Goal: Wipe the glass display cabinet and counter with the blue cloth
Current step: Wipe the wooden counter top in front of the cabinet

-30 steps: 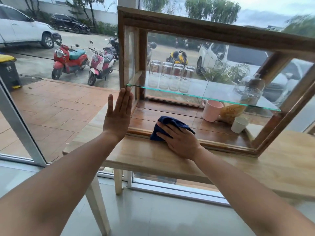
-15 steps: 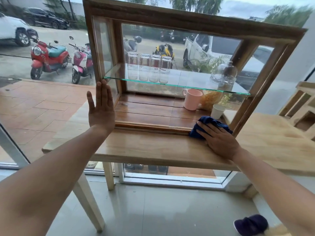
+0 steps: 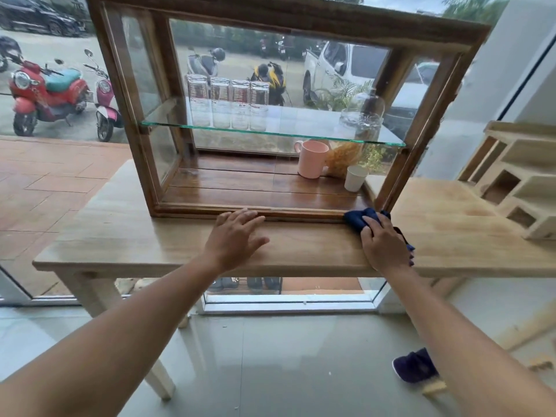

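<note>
A wood-framed glass display cabinet (image 3: pixel 304 18) stands on a pale wooden counter (image 3: pixel 126 239). My right hand (image 3: pixel 383 246) presses a dark blue cloth (image 3: pixel 358 219) onto the counter at the cabinet's lower right front corner. My left hand (image 3: pixel 233 237) lies flat on the counter, fingers spread, its fingertips touching the cabinet's bottom rail near the middle. It holds nothing.
Inside the cabinet, several glasses (image 3: pixel 228 100) stand on a glass shelf (image 3: pixel 270 132), with a pink mug (image 3: pixel 311 159), a white cup (image 3: pixel 355 177) and a jar below. A wooden rack (image 3: pixel 517 182) sits on the counter's right. A dark shoe (image 3: pixel 415 365) lies on the floor.
My right hand slid the cloth rightward along the cabinet's bottom rail to the right corner. My left hand came off the cabinet's left post and dropped flat onto the counter.
</note>
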`<action>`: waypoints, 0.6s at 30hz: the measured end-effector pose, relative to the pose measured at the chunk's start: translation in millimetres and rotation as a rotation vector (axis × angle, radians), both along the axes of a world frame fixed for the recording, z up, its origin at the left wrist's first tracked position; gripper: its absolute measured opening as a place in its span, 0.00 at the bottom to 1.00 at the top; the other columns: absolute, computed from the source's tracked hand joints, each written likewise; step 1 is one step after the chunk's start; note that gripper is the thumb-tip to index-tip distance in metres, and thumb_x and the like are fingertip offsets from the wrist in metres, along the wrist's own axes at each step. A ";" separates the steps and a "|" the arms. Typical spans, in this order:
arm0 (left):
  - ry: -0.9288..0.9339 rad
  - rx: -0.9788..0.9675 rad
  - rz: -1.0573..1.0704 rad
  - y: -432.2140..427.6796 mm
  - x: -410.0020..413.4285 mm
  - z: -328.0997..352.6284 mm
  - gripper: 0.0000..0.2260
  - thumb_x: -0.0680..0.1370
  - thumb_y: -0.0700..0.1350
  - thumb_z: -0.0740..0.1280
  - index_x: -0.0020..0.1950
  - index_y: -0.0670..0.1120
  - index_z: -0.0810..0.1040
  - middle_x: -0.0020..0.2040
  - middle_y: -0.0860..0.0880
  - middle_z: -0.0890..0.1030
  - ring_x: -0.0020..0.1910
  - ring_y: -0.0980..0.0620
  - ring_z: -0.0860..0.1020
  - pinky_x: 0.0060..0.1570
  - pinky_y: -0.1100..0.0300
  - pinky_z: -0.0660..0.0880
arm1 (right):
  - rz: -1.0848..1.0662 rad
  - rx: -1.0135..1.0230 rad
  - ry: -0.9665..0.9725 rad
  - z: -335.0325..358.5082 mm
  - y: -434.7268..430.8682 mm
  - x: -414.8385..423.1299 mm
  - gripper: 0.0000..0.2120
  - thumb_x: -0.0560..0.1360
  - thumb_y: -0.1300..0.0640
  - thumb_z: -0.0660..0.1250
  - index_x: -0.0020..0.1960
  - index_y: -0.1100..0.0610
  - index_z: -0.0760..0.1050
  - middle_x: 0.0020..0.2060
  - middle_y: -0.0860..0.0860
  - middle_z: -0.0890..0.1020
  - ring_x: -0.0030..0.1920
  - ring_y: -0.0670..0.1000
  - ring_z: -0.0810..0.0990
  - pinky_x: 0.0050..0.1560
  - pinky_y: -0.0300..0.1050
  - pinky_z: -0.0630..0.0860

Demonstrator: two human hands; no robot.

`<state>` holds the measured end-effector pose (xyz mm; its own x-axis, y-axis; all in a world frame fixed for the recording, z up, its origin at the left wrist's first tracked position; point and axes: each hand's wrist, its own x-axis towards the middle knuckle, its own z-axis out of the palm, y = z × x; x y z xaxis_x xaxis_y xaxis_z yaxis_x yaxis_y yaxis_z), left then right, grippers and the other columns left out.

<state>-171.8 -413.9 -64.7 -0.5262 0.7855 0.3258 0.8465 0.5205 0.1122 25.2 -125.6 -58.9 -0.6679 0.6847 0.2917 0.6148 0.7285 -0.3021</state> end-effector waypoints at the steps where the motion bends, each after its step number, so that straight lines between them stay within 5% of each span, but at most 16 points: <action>1: -0.028 0.002 -0.003 -2.6 -1.7 -3.7 0.38 0.75 0.68 0.45 0.76 0.50 0.71 0.78 0.50 0.69 0.79 0.49 0.62 0.75 0.48 0.61 | -0.023 -0.035 0.022 -0.8 -6.9 -5.8 0.21 0.84 0.52 0.56 0.74 0.55 0.71 0.77 0.58 0.67 0.70 0.63 0.72 0.69 0.57 0.67; 10: -0.097 0.045 0.096 -50.9 -9.1 -10.7 0.26 0.81 0.56 0.52 0.74 0.46 0.74 0.73 0.46 0.75 0.75 0.46 0.70 0.73 0.48 0.68 | 0.107 -0.013 -0.109 5.0 -143.9 -74.4 0.24 0.83 0.52 0.54 0.78 0.55 0.64 0.79 0.62 0.60 0.75 0.61 0.63 0.71 0.55 0.64; 14: -0.093 0.054 0.104 -80.5 -20.4 -11.4 0.18 0.84 0.51 0.58 0.73 0.50 0.75 0.73 0.53 0.75 0.73 0.53 0.71 0.71 0.52 0.66 | 0.397 -0.070 -0.253 10.6 -195.8 -97.9 0.24 0.84 0.49 0.52 0.79 0.47 0.62 0.81 0.54 0.56 0.79 0.56 0.59 0.75 0.52 0.59; 18: -0.103 0.033 0.127 -111.2 -33.5 -12.6 0.22 0.83 0.54 0.54 0.74 0.52 0.74 0.74 0.54 0.73 0.75 0.54 0.69 0.73 0.52 0.64 | 0.535 -0.252 -0.353 24.7 -164.6 -83.3 0.22 0.84 0.48 0.55 0.78 0.41 0.64 0.81 0.47 0.54 0.80 0.51 0.53 0.78 0.51 0.50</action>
<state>-205.3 -525.0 -77.3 -0.6527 0.6999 0.2899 0.7570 0.6173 0.2140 -58.1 -290.2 -34.1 -0.9588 0.2524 -0.1301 0.2826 0.8931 -0.3501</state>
